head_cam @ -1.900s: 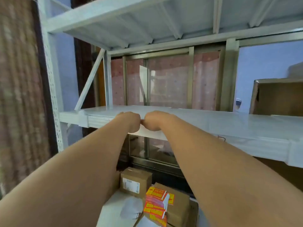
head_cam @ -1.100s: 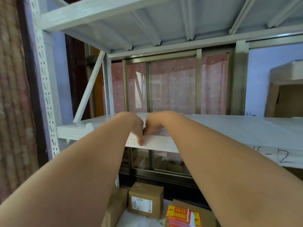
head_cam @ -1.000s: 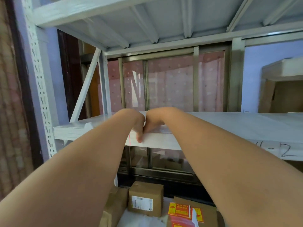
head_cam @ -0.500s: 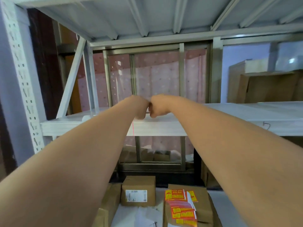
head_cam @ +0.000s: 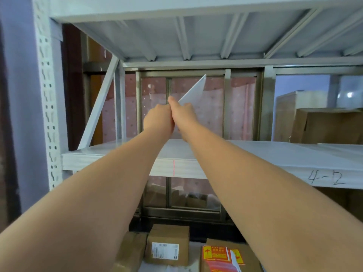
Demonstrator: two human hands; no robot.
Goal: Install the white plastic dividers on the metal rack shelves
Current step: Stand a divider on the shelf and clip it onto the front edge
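Two hands, left [head_cam: 158, 120] and right [head_cam: 184, 114], grip the divider [head_cam: 193, 91] tilted above the shelf [head_cam: 255, 152].

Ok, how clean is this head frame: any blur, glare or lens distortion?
Head view: mostly sharp, the "4-2" marking on the shelf reads clearly. Wide-angle stretch swells both forearms towards the bottom edge. The window backlights the white divider in the right hand, yet its edge is distinct. One small bright spot far right.
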